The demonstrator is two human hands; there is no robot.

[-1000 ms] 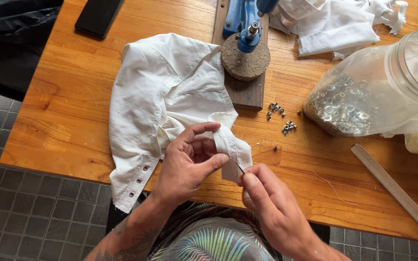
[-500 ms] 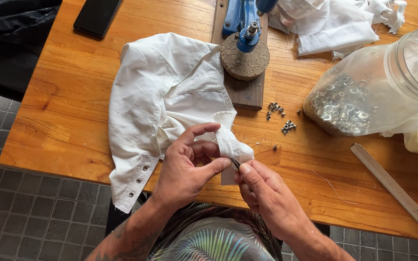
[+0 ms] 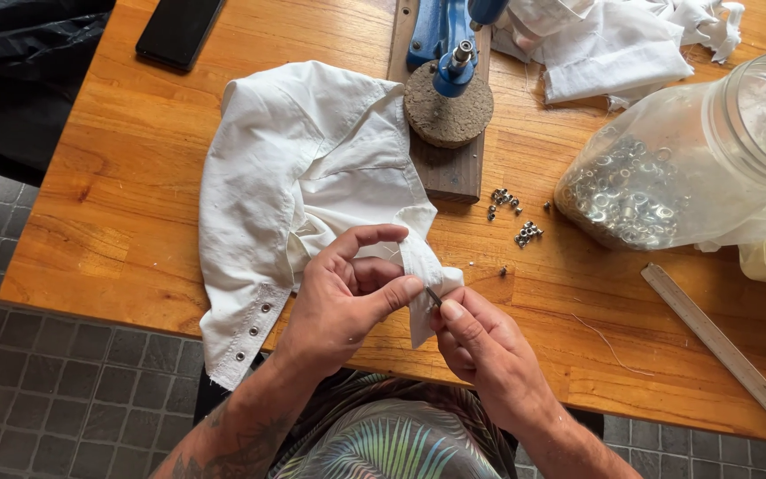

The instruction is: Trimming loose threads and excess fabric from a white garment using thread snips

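Grey floor tiles (image 3: 37, 390) run under a varnished wooden table (image 3: 135, 186) with warm orange grain. On it stand a blue hand press (image 3: 454, 53) over a cork pad (image 3: 448, 113), a clear jar of metal eyelets (image 3: 667, 168), some loose eyelets (image 3: 507, 202), a wooden ruler (image 3: 724, 350), a black phone (image 3: 179, 31) and heaped white cloth (image 3: 613, 44). At the near edge, the left hand (image 3: 347, 306) pinches a corner of the white garment (image 3: 294, 177); the right hand (image 3: 480, 346) nips something small and dark against that same corner.

Sewing workshop: eyelet press (image 3: 450, 53), eyelet jar (image 3: 684, 160)
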